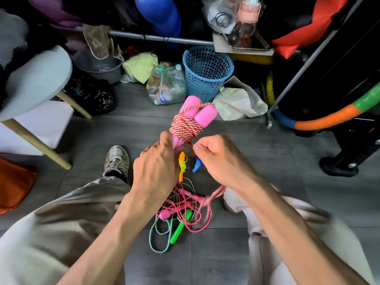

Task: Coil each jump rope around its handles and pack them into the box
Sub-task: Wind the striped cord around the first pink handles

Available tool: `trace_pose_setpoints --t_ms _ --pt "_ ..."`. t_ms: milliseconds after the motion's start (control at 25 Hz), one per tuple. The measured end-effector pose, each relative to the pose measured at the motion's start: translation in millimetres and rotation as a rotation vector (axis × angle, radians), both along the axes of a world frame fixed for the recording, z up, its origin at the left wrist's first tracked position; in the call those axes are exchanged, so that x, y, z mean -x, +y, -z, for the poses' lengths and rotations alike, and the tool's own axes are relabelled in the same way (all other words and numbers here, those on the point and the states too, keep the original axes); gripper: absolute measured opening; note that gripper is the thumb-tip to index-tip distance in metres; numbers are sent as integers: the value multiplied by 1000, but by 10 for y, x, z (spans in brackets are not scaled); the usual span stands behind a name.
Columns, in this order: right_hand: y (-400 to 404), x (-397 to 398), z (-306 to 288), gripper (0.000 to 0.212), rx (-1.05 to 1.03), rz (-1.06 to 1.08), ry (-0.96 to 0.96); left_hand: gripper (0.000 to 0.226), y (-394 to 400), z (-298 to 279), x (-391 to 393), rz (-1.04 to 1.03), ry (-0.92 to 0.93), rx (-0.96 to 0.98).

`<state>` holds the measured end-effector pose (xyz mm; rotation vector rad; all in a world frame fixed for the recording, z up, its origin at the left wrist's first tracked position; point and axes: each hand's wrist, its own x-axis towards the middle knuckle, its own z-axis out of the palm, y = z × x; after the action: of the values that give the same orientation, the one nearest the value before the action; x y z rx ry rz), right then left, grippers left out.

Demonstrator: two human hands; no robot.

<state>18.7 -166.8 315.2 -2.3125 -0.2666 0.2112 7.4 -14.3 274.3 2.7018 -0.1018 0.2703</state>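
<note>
Above the grey tiled floor, between the person's knees, both hands work one jump rope. Left hand curls round the narrow lower ends of the pink handles, held upright and side by side, blunt ends pointing away. Red-and-white rope is wound in several turns round the middle of the handles. Right hand pinches the free strand just beside the coil; the slack runs under the wrist and down to the floor.

Directly below the hands lies a tangled heap of other ropes: thin pink cord, green-and-white cord, a green handle, an orange handle, a blue handle tip partly hidden by the right hand.

Open floor shows to the right of the heap and ahead of the handles. Far edge is crowded: blue mesh basket, bagged bottles, grey tub. White stool at left, black stand base at right. No box is identifiable.
</note>
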Motion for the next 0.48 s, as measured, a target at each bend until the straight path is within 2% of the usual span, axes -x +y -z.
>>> trace_pose_setpoints --t_ms 80,200,320,480 --pt "-71 -3 -24 38 67 -46 -7 24 18 22 -6 41 -3 -24" --pt "-159 -41 -91 37 233 -197 -34 20 34 104 -2 77 88 -104" --pt "-241 -132 -139 32 326 -319 -60 26 43 189 9 148 150 -121" --pt "-266 -226 -144 26 355 -367 -115 19 -14 220 128 318 179 -130"
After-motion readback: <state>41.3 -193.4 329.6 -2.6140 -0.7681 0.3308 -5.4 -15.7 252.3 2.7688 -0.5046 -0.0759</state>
